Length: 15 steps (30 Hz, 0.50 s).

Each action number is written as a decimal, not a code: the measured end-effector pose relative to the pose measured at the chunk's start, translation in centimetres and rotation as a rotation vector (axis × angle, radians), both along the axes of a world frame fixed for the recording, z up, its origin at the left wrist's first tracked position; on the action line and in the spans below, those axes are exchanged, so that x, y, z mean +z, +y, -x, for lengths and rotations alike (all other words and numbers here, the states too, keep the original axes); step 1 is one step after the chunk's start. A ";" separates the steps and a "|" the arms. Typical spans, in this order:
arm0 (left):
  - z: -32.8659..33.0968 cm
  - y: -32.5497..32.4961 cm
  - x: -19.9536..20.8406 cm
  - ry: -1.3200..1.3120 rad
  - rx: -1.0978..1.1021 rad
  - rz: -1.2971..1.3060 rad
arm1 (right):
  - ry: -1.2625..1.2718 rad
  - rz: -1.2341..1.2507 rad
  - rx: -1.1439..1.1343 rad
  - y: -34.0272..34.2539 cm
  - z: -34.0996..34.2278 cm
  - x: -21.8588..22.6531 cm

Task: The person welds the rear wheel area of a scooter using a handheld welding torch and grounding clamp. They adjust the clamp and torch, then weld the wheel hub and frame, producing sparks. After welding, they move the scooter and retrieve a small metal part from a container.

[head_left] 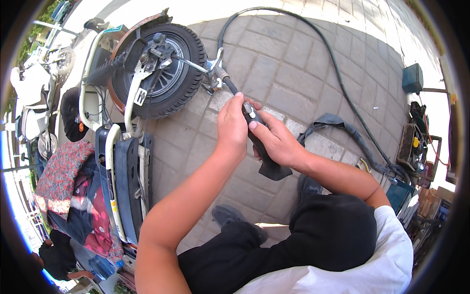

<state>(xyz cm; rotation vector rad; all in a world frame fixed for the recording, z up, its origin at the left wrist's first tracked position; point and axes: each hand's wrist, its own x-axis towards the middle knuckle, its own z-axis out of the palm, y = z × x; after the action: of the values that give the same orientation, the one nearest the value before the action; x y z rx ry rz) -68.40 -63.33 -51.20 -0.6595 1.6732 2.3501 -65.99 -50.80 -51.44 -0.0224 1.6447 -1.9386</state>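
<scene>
My left hand (232, 122) closes round the upper part of a black tool-like piece, whose exact kind I cannot tell. My right hand (278, 138) grips its side, thumb along the top. The black piece (267, 164) has small silver parts between my hands and a flared lower end. Beyond my left fingers, a dark rod (230, 84) runs toward a brownish metal collar (222, 73) and silver metal parts. These sit beside the tyre (188, 85) of a two-wheeler lying on its side. My fingers hide how the rod and the black piece join.
A black hose (329, 44) arcs across the paving from near the wheel to the right. A flat black rubber strip (342, 122) lies beside it. The scooter frame (112, 169) and a patterned cloth (63, 171) are at left. A tool box (407, 144) stands right.
</scene>
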 end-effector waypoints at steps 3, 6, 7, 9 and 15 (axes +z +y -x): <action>0.7 0.0 0.3 0.006 0.013 -0.011 | -0.015 -0.019 0.020 0.0 0.6 0.7; 1.3 -0.4 0.5 -0.056 -0.014 -0.037 | -0.025 -0.040 0.062 0.2 1.7 0.9; 1.3 -0.6 0.5 -0.053 -0.001 -0.048 | -0.026 -0.046 0.065 0.1 1.9 1.4; 1.4 -0.8 0.2 -0.048 0.021 -0.073 | -0.023 -0.057 0.069 -0.1 2.0 1.7; 1.3 -1.3 -0.3 -0.037 -0.022 -0.070 | -0.016 -0.076 0.062 -0.3 1.9 1.8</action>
<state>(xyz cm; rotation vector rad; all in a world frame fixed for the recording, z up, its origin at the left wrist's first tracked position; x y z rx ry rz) -69.72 -64.62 -51.46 -0.6644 1.5672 2.3541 -67.92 -51.14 -49.69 -0.0268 1.6861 -1.8249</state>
